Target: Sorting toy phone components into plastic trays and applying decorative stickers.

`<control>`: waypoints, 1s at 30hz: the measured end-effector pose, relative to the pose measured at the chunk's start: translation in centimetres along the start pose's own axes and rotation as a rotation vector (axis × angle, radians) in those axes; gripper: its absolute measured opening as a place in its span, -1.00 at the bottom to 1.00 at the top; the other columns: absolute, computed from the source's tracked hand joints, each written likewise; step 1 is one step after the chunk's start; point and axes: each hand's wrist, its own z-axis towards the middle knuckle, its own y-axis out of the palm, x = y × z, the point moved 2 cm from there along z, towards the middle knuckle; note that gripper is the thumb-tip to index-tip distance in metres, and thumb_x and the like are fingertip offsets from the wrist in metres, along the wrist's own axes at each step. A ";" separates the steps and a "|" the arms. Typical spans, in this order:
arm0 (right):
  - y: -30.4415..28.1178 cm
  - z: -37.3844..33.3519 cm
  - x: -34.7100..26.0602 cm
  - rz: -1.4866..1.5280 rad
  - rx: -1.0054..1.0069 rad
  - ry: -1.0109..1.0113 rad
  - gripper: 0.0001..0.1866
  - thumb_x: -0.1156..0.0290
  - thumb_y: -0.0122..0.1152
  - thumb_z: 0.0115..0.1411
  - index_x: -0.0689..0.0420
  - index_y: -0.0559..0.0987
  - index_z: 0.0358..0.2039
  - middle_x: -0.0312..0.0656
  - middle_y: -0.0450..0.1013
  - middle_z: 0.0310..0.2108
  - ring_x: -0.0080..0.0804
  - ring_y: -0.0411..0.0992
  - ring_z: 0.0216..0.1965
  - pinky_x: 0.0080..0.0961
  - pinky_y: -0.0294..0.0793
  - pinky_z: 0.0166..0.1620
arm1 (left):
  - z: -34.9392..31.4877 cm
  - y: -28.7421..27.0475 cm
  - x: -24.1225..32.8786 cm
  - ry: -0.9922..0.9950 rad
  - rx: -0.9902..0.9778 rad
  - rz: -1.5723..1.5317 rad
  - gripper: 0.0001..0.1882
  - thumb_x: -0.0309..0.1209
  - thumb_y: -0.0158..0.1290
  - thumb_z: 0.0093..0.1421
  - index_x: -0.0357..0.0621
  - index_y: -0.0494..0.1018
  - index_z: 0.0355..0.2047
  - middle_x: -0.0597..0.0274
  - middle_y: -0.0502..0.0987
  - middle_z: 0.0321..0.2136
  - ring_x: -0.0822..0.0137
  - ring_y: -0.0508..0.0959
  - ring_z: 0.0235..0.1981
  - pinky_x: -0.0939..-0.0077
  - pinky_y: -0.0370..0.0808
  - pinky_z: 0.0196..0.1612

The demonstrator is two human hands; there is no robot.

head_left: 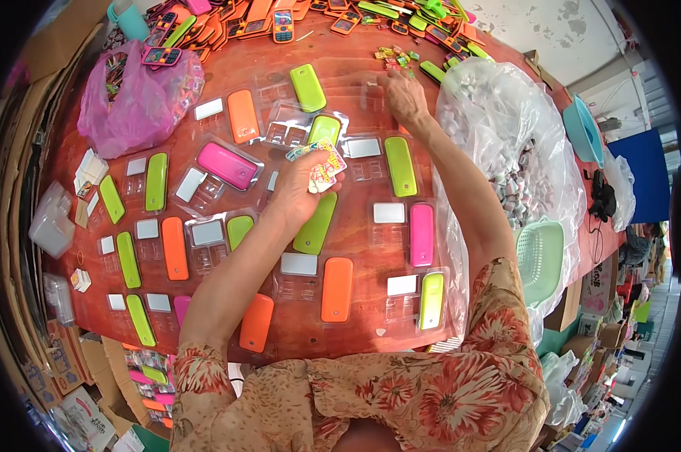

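In my left hand (301,181), closed over the middle of the table, is a fanned bunch of small colourful printed cards (327,166). My right hand (406,98) reaches to the far side with its fingers curled down; what they hold, if anything, is hidden. Just beyond its fingertips lies a small pile of colourful little packets (395,57). Around both hands, clear plastic blister trays hold toy phone pieces, among them a green one (400,166), a pink one (227,166) and an orange one (243,117). Many trays also carry a white rectangle (363,147).
A heap of orange and green toy phones (257,19) covers the far edge. At the left stands a pink plastic bag (133,102); at the right, a large clear bag (491,113) of small pieces. A green basket (540,260) and a blue basin (583,129) stand farther right.
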 end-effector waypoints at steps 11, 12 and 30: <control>-0.6 0.5 -2.7 0.753 -0.032 0.079 -0.77 0.39 0.08 -0.07 0.14 0.47 -0.34 -0.16 0.42 -0.40 -0.31 0.39 -0.38 -0.54 0.35 -0.35 | 0.1 -1.4 2.0 0.010 0.078 -0.067 -0.71 -0.37 0.05 -0.05 -0.14 0.33 -0.29 0.15 0.43 -0.44 0.22 0.44 -0.47 0.46 0.38 -0.45; -1.5 0.2 -5.1 1.044 -0.193 0.118 -0.77 0.40 0.11 -0.07 0.17 0.47 -0.35 -0.21 0.42 -0.42 -0.42 0.37 -0.45 -0.62 0.33 -0.41 | 0.2 -1.6 2.3 0.029 0.112 -0.074 -0.72 -0.35 0.05 -0.04 -0.13 0.33 -0.29 0.18 0.42 -0.44 0.24 0.43 -0.46 0.45 0.38 -0.43; 1.3 8.1 -13.8 0.242 0.061 -0.254 -0.92 0.51 0.03 -0.15 0.13 0.44 -0.54 -0.12 0.36 -0.39 -0.17 0.30 -0.28 -0.40 0.33 -0.28 | -0.9 -3.6 6.2 0.150 -0.040 -0.196 -0.83 -0.47 -0.04 0.00 -0.24 0.29 -0.37 0.11 0.43 -0.45 0.18 0.48 -0.43 0.36 0.46 -0.37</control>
